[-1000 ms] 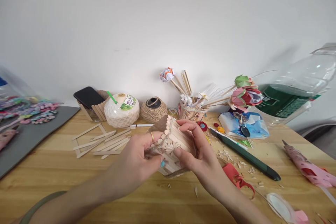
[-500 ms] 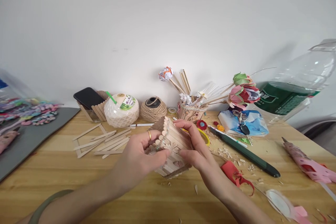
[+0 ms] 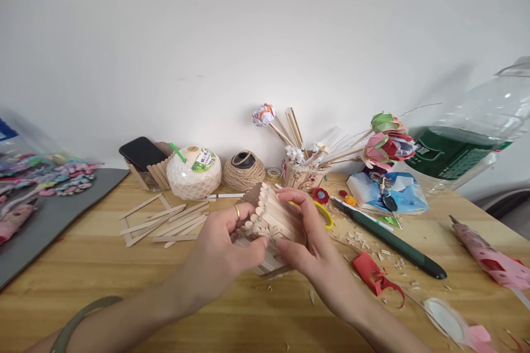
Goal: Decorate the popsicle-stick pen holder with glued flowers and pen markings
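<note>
The left hand (image 3: 223, 248), fingers curled over the scalloped rim and thumb on the outer wall, grips a stick box (image 3: 285, 215) tilted above the desk (image 3: 144, 292). The right hand (image 3: 317, 248), partly open, holds its other side, thumb beside a petal-shaped wooden ornament (image 3: 269, 231). Flat, round-ended sticks line the box; its contents are hidden.

Just beyond, a decorated pot (image 3: 302, 177) carries thin wooden rods, white rolled pieces and folded paper flowers (image 3: 389, 146). Left of it sit a rough ball of twine (image 3: 244, 174) around a black core and a white coconut (image 3: 194, 179) with a diamond-cut base and green straw (image 3: 177, 152); its label shows green leaves and characters too small to read. A black phone (image 3: 142, 153) leans in a stick-built holder (image 3: 159, 175).

Loose sticks (image 3: 182, 223) overlap on the desk near the left hand. Far right, a clear plastic bottle (image 3: 451, 151) lies tilted, the white print on its green label illegible.
</note>
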Motion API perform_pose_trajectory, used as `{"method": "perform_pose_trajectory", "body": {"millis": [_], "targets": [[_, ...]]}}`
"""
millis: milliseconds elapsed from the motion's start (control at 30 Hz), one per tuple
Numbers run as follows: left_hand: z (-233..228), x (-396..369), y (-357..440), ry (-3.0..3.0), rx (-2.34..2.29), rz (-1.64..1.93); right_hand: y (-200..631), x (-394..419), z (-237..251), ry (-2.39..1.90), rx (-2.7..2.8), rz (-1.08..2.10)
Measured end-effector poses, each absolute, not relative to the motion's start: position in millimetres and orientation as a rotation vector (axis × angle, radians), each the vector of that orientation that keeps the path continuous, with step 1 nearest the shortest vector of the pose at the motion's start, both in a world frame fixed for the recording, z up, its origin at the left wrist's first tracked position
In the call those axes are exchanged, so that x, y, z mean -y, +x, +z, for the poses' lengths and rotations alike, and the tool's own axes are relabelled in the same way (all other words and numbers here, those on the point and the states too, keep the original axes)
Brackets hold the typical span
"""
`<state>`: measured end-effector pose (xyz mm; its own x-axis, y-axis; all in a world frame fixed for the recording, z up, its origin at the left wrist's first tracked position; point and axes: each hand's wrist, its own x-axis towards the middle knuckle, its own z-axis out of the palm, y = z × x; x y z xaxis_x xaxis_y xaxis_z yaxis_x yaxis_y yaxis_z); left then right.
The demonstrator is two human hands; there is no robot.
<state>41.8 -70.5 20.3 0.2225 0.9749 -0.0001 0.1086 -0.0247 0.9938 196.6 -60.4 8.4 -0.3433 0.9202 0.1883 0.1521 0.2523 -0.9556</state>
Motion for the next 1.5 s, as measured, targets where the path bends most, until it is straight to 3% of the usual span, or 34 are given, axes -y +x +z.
{"method": "perform_pose_trajectory", "body": {"millis": [333, 667, 1100, 1500], "targets": [[16.1, 70.5, 40.7, 1.404, -1.102, 0.991, 196.4, 59.3, 3.8, -0.958, 1.722, 1.105], [1.1, 61.2, 29.3, 1.476, -0.736, 1.015, 198.8, 58.0, 1.7, -0.945, 1.739, 0.998], [13.2, 50.8, 27.3, 1.514, -0.964, 0.934, 206.4, 46.0, -3.2, -0.855, 1.456, 1.329], [30.6, 56.8, 22.0, 1.603, -0.946, 0.912, 212.7, 50.4, 12.1, -0.8, 2.015, 0.342]]}}
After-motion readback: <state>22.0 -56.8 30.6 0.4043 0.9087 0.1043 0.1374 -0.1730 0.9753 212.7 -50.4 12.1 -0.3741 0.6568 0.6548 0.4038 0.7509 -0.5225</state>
